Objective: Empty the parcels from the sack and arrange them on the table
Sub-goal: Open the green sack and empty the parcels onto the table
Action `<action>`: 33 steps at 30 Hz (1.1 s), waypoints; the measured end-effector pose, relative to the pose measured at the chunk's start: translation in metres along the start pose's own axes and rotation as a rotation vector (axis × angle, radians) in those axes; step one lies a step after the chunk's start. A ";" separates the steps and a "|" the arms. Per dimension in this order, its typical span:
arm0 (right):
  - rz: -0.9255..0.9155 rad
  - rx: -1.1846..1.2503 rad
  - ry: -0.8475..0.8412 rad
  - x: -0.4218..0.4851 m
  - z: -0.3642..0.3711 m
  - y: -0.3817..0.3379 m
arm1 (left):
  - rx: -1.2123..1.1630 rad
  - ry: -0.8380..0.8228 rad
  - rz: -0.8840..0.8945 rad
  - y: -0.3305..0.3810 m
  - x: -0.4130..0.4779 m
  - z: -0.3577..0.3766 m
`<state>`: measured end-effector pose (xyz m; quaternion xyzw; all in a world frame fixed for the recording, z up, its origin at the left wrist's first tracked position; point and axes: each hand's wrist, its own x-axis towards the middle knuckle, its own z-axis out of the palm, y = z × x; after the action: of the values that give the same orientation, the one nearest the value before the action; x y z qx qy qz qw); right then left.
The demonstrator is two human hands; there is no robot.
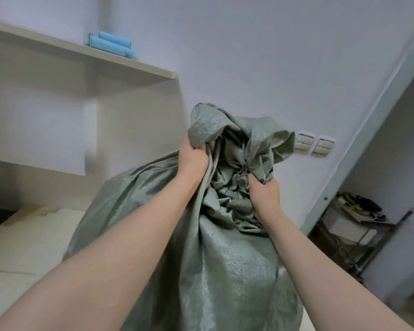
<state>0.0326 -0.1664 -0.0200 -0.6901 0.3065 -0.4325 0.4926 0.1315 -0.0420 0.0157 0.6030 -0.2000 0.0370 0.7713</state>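
In the head view the grey-green sack (201,259) stands tall in the middle, with a bulging body and its neck gathered into a crumpled bunch at the top. Our left hand (193,156) has its fingers curled into a fold of the fabric on the left side of the neck. Our right hand (264,191) pinches the twisted cloth a little lower, on the right side. Both hands are closed around the sack material, and neither one is free. No parcel shows. We judge that they are all inside, because the sack looks full and its mouth is not open. The pale table (22,247) lies to the left of the sack. We cannot tell whether the bottom of the sack rests on it, since our arms hide the lower part.

Several things could go wrong from here. The woven fabric looks smooth and slippery, so a fold may slide out of our fingers if we pull hard. If the neck opens suddenly while the sack leans, the parcels may pour out all at once, and some may go over the table edge. The sack seems heavy. If we tip it while holding only the top, the weight can swing it to the right, toward the metal rack (359,223) by the doorway. The wall switches (313,144) are behind the bunched top, and a quick lift could knock them.
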 end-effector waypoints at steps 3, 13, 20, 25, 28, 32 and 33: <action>-0.036 -0.002 -0.016 0.007 -0.012 -0.004 | 0.071 -0.082 0.010 0.002 -0.001 0.012; -0.060 -0.865 -0.292 0.021 -0.029 0.039 | 0.789 -0.392 -0.396 -0.091 -0.022 -0.018; 0.050 -0.549 -0.370 0.047 -0.053 0.019 | 0.150 -0.398 -0.496 -0.028 0.006 -0.027; -0.157 -0.705 -0.388 0.062 -0.065 -0.003 | 0.168 -0.178 -0.356 0.004 0.036 -0.001; -0.531 -1.011 -0.514 0.076 -0.066 -0.009 | 0.326 -0.122 -0.375 -0.003 0.052 0.012; -0.349 -0.725 -0.495 0.075 -0.063 -0.014 | 0.374 -0.209 -0.473 -0.030 0.053 0.025; -0.287 -0.636 -0.411 0.078 -0.063 -0.014 | 0.420 -0.208 -0.472 -0.036 0.051 0.025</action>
<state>0.0102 -0.2536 0.0249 -0.9160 0.2208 -0.2334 0.2404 0.1825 -0.0845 0.0055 0.7792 -0.1205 -0.1639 0.5928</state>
